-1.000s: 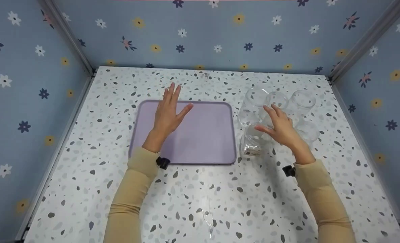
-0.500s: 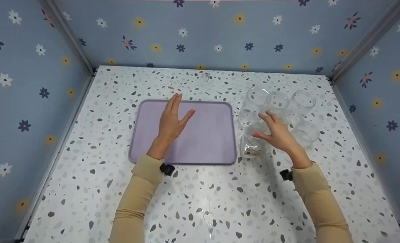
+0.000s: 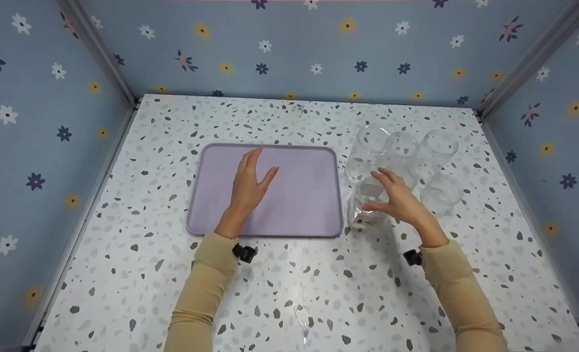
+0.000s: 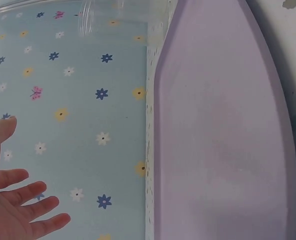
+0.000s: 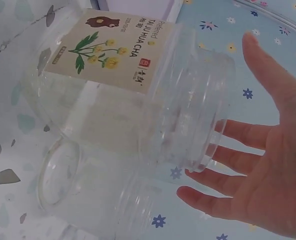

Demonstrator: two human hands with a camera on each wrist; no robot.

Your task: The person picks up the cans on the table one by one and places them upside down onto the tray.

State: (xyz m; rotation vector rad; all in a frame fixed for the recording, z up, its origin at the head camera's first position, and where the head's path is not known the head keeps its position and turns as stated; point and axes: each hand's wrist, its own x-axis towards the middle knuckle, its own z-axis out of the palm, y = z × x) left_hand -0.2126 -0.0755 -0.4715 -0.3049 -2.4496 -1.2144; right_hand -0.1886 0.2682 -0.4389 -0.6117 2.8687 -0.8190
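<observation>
Nothing is gripped by the right hand (image 3: 399,200): its fingers are apart and loosely curved, with the thumb spread away, beside the mouth of a clear plastic jar with a cream flower-and-bear label (image 5: 107,112). Through the see-through neck, I cannot tell whether the fingertips touch it. Over the last second this hand has drawn back towards the person and come in closer around the labelled jar, so the reach looks almost at contact, with nothing lifted yet.

Crowding is the likely hindrance: just beyond the right hand's fingers is a clear, round-mouthed middle jar (image 3: 407,174), and farther past it are a clear back-left jar (image 3: 373,139), a clear back-middle jar (image 3: 402,144) and a clear back-right jar (image 3: 440,143). To the hand's right is a clear front-right jar (image 3: 441,193). Their outlines overlap, so which ones touch is hard to tell.

Well to the right hand's left is a rounded, rectangular lilac tray (image 3: 304,200), in the same place as a second ago. Above it hangs the left hand (image 3: 246,193), empty, fingers extended and thumb apart; it too has eased back towards the person. Beneath everything is a white speckled tabletop (image 3: 269,298), and beyond the jars rises a blue flower-patterned wall (image 3: 289,44).
</observation>
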